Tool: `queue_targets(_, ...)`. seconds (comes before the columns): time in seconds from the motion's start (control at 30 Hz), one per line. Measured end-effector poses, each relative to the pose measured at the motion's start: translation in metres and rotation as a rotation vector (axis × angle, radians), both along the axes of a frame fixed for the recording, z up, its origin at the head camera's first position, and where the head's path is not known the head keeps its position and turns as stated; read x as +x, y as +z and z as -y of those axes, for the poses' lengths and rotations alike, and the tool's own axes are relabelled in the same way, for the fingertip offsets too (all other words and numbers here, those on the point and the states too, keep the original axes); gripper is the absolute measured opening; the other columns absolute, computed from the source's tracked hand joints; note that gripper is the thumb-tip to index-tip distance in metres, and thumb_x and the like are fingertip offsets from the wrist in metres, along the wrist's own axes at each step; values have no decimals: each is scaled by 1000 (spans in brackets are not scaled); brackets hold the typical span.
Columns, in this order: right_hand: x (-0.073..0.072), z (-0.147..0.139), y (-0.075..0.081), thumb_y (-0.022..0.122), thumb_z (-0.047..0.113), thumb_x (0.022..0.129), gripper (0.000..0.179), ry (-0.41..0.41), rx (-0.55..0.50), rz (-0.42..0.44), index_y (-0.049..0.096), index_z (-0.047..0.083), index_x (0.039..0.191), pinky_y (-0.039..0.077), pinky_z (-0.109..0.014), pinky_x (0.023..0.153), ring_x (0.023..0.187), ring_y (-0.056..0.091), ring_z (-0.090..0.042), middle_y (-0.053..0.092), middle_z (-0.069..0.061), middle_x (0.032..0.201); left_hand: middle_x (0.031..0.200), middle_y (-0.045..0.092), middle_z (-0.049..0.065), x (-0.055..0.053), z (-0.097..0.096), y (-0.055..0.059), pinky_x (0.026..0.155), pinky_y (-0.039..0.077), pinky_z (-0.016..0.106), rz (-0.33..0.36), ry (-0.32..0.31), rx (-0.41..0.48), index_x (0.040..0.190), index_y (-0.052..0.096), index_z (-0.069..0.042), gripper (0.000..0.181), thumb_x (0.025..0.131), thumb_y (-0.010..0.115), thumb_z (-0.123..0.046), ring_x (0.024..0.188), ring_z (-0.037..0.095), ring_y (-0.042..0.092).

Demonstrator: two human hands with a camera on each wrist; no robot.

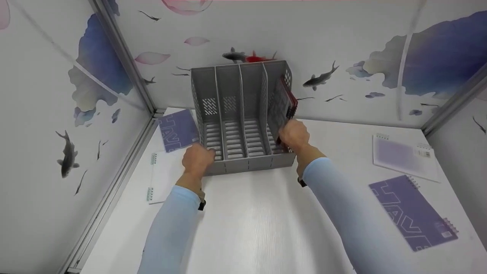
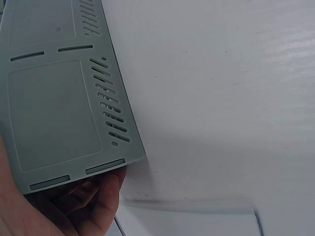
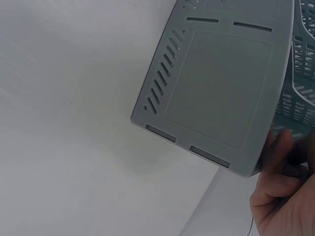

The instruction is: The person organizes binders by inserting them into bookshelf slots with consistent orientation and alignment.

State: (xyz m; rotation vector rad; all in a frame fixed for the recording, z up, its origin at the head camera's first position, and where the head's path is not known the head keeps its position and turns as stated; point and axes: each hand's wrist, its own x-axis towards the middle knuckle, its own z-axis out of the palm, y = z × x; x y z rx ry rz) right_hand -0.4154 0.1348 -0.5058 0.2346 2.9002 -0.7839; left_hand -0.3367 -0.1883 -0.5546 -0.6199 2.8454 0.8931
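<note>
A grey file organizer (image 1: pixel 258 163) with upright dividers stands against the back wall. My left hand (image 1: pixel 198 160) grips its front left corner, the thumb over the low edge; in the left wrist view the fingers (image 2: pixel 106 201) curl round the organizer's side. At the front right corner, my right hand (image 1: pixel 295 134) grips the organizer's side, its fingers (image 3: pixel 275 189) curled in the right wrist view. Spiral notebooks (image 1: pixel 283 102), one with a red cover edge, stand in the rightmost compartment, right above that hand. The other compartments hold nothing visible.
Left of the organizer lie a purple notebook (image 1: pixel 179 129) and a white spiral notebook (image 1: pixel 163 177). To the right are a pale spiral notebook (image 1: pixel 399 156) and a purple spiral notebook (image 1: pixel 411 213). Printed panels (image 1: pixel 323 38) enclose the white table (image 1: pixel 243 217) at the back and sides.
</note>
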Motion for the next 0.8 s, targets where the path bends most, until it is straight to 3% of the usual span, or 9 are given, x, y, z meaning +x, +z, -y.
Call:
queue_targets(0.27, -3, -3, -2, 49, 27, 106, 30, -18, -54, -1, 70, 10, 95, 58, -50, 82, 84, 64, -26, 71, -7, 96, 85, 74, 7, 1, -1, 0, 63, 53, 43, -9, -25, -18, 90, 78, -9, 36, 102, 60, -37, 72, 23, 64)
queue_targets(0.6, 4, -6, 0, 56, 33, 103, 32, 2, -55, -6, 74, 7, 107, 52, -40, 71, 82, 66, -24, 72, -6, 95, 96, 80, 10, -1, -1, -2, 67, 54, 43, 6, -20, -20, 96, 80, -9, 37, 103, 59, -39, 79, 25, 68)
queue_targets(0.8, 8, -7, 3, 60, 35, 99, 36, 10, -51, -5, 75, 6, 112, 56, -42, 76, 84, 70, -24, 76, -8, 97, 96, 80, 10, 0, -1, 0, 67, 53, 42, 8, -23, -20, 97, 79, -9, 37, 104, 60, -40, 79, 24, 68)
